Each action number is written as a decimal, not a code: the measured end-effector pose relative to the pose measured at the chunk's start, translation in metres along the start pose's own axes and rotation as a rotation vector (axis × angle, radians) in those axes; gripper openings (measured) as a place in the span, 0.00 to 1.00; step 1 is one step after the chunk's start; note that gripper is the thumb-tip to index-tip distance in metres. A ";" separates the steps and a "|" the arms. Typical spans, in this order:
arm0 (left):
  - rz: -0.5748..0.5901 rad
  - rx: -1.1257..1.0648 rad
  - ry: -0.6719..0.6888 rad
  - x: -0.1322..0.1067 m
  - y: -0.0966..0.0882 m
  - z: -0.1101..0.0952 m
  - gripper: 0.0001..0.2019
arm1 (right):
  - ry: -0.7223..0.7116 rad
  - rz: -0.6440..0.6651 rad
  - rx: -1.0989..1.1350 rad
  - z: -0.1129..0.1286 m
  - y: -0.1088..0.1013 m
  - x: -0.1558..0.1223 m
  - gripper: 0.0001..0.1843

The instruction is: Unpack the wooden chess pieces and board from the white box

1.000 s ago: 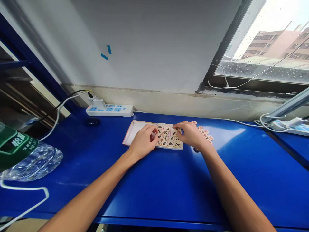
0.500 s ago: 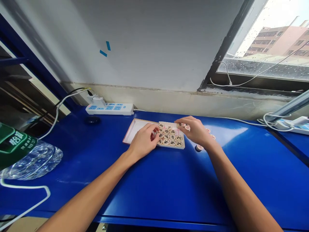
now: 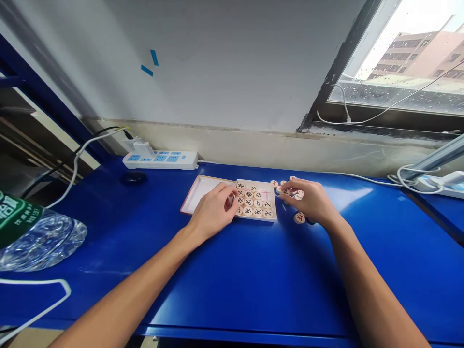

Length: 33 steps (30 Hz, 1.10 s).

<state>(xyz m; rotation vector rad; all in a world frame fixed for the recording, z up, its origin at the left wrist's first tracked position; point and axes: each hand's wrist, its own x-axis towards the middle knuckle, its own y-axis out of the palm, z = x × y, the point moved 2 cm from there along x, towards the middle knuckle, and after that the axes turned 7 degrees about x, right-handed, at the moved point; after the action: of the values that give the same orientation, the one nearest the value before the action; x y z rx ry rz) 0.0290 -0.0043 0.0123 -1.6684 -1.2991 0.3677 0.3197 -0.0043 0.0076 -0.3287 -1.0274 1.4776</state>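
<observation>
Bare blue tabletop (image 3: 232,285) near side, power strip (image 3: 161,159) (probably plugged) against wall, water bottle (image 3: 34,237) far left

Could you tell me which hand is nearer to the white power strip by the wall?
Left. The left hand rests on the box just right of the power strip; the right hand lies farther right.

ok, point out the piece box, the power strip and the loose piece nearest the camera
box (image 3: 197,193), head view, bare floor of its left half
power strip (image 3: 163,159), head view, middle of its top face
loose piece (image 3: 299,218), head view, its top face
</observation>
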 end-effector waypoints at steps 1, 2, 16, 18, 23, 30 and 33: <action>-0.001 0.006 0.003 0.000 0.000 0.000 0.06 | -0.009 0.045 -0.018 0.002 0.003 0.001 0.05; -0.001 0.011 0.005 0.000 0.000 -0.001 0.06 | -0.018 0.084 -0.034 0.004 0.006 0.003 0.05; 0.005 0.011 -0.005 -0.001 0.000 -0.001 0.06 | -0.004 0.143 0.050 0.005 -0.005 -0.002 0.06; 0.007 0.011 -0.004 -0.001 0.000 -0.001 0.06 | -0.033 0.102 0.009 0.005 -0.001 -0.001 0.08; 0.006 0.020 -0.004 -0.001 -0.001 -0.001 0.06 | -0.061 0.087 -0.031 0.003 0.001 0.000 0.05; 0.015 0.008 -0.014 -0.001 -0.001 -0.002 0.05 | -0.032 0.049 -0.066 0.001 -0.008 -0.002 0.07; 0.015 0.018 -0.017 -0.001 -0.001 -0.002 0.05 | -0.034 0.028 -0.069 0.003 -0.003 0.000 0.06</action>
<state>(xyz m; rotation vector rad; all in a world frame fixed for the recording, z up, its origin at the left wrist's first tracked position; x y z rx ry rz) 0.0301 -0.0061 0.0138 -1.6638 -1.2932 0.4024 0.3192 -0.0060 0.0112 -0.3700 -1.1070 1.4798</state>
